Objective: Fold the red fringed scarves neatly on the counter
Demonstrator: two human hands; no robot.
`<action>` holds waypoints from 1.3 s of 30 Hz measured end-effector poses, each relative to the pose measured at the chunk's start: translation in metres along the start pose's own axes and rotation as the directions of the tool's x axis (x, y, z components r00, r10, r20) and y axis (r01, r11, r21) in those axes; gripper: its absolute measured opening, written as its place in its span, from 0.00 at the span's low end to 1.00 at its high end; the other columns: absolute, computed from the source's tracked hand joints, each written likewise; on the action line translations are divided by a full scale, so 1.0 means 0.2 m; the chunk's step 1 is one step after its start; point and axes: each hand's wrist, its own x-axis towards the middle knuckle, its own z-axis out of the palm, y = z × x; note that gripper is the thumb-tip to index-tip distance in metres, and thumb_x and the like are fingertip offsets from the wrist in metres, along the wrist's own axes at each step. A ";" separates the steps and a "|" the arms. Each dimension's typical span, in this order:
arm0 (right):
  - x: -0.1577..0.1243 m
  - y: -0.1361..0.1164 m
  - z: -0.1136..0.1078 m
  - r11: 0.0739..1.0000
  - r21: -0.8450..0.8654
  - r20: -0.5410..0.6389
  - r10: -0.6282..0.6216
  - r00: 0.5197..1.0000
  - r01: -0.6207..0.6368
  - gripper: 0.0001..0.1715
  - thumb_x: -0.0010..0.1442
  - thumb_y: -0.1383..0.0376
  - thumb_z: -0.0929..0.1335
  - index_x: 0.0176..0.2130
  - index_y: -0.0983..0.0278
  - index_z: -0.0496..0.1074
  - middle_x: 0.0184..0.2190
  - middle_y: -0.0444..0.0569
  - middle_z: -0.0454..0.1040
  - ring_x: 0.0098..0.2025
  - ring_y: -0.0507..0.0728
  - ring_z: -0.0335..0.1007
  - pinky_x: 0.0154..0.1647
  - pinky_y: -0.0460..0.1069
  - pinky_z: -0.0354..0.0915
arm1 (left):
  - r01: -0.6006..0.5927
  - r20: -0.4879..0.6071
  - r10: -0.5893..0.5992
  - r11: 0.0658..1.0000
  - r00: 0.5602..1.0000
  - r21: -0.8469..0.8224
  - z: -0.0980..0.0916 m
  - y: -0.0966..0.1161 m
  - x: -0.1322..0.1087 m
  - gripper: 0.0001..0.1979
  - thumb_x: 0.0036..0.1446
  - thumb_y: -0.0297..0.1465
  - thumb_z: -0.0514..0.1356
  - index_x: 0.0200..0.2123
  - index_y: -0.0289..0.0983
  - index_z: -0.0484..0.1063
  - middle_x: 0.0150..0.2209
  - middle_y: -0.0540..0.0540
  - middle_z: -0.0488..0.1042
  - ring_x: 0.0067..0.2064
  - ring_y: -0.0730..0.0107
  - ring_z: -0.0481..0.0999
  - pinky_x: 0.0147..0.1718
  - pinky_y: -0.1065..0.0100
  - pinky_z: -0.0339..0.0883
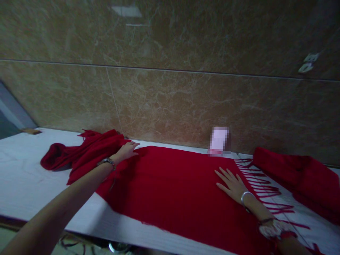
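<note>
A red fringed scarf (170, 187) lies spread over the white table, its tassels (262, 184) fanned out at the right end. Near that fringed end my right hand (232, 184) rests flat on the cloth, fingers spread. My left hand (126, 151) is at the scarf's far edge on the left, with fingers stretched out and the thumb apart; the forearm crosses over the cloth. Under and beside the left wrist, the rest of the scarf is bunched in loose red folds (90, 154). Whether the left fingertips touch the cloth, I cannot tell.
Another folded red cloth (297, 177) lies at the right, beyond the tassels. A blurred pinkish rectangular item (219, 141) stands against the tiled wall (170, 102) behind the table. The white tabletop (34, 184) shows at the left, its front edge below.
</note>
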 end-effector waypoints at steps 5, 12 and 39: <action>0.01 0.03 0.03 1.000 0.024 -0.051 -0.015 0.999 0.016 0.33 0.57 0.48 0.54 0.59 0.54 0.52 0.62 0.46 0.49 0.63 0.64 0.40 0.58 0.66 0.42 | -0.143 0.098 0.144 0.990 0.985 -0.019 0.00 0.04 0.03 0.13 0.44 0.22 0.54 0.31 0.37 0.75 0.31 0.46 0.75 0.35 0.68 0.73 0.38 0.71 0.63; 0.01 0.02 0.03 0.999 0.039 -0.033 0.007 0.999 -0.005 0.34 0.57 0.48 0.54 0.59 0.55 0.53 0.62 0.46 0.48 0.63 0.63 0.39 0.59 0.65 0.42 | -0.116 0.202 0.169 0.961 0.965 -0.249 -0.04 -0.01 -0.02 0.16 0.53 0.32 0.49 0.39 0.35 0.73 0.35 0.46 0.75 0.36 0.70 0.72 0.36 0.73 0.63; -0.01 0.00 -0.02 1.000 0.018 0.010 -0.008 1.000 0.008 0.34 0.58 0.48 0.54 0.60 0.55 0.50 0.63 0.46 0.45 0.63 0.64 0.37 0.59 0.66 0.42 | 0.023 0.140 -0.023 1.000 0.990 0.004 0.20 0.12 -0.13 0.24 0.60 0.40 0.42 0.57 0.40 0.56 0.60 0.41 0.54 0.60 0.57 0.52 0.54 0.54 0.51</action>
